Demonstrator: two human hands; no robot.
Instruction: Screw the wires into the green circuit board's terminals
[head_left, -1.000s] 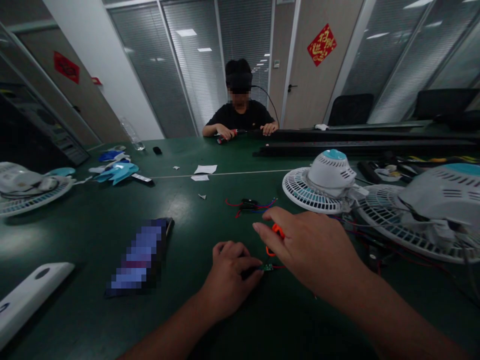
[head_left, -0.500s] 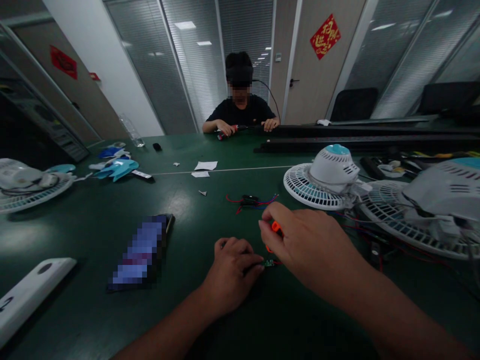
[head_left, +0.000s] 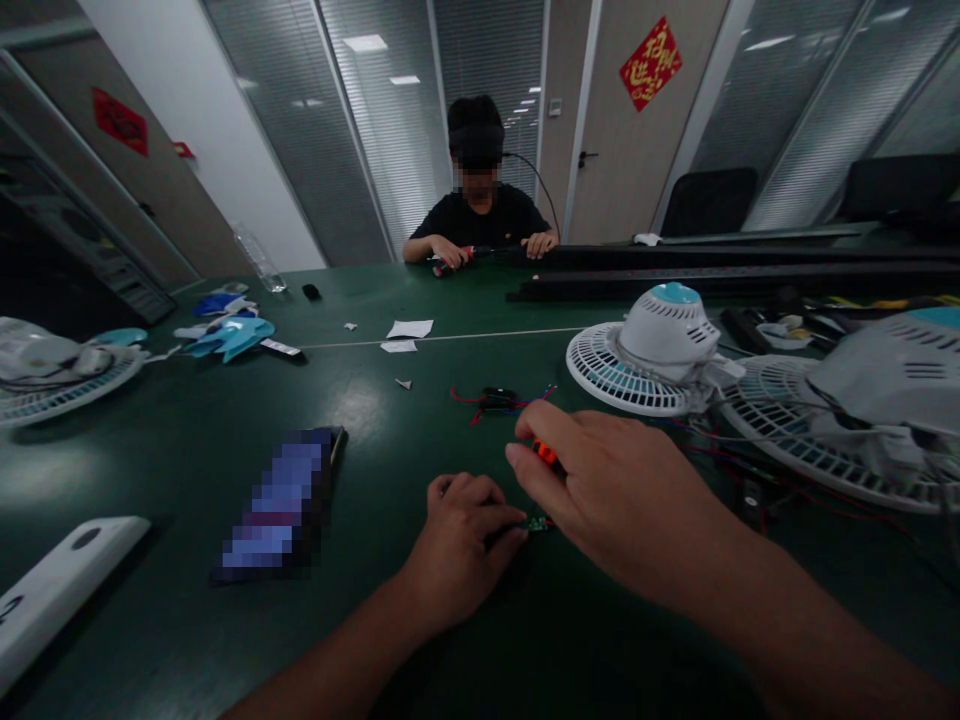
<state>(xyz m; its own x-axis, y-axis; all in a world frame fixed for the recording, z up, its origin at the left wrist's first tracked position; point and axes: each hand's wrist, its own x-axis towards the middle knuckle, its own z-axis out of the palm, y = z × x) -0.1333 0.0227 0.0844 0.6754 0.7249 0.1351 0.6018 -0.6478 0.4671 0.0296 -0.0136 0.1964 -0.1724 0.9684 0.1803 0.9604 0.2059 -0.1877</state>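
Note:
My left hand (head_left: 459, 550) rests on the green table (head_left: 187, 450) with its fingers curled, pinching a small green circuit board (head_left: 536, 523) at its fingertips. Just right of it, my right hand (head_left: 607, 485) is closed around an orange-handled tool (head_left: 545, 452), held above the little board. A black part with red and blue wires (head_left: 499, 400) lies on the table just beyond both hands.
Two white fans lie face down at the right, one with a teal cap (head_left: 660, 345) and a larger one (head_left: 877, 400). A dark phone (head_left: 281, 500) and a white casing (head_left: 52, 585) lie left. Across the table sits another person (head_left: 480, 215). Blue fan blades (head_left: 225, 335) lie far left.
My right hand has shifted slightly left and down toward the small board, covering more of the orange tool. My left hand has stayed in place.

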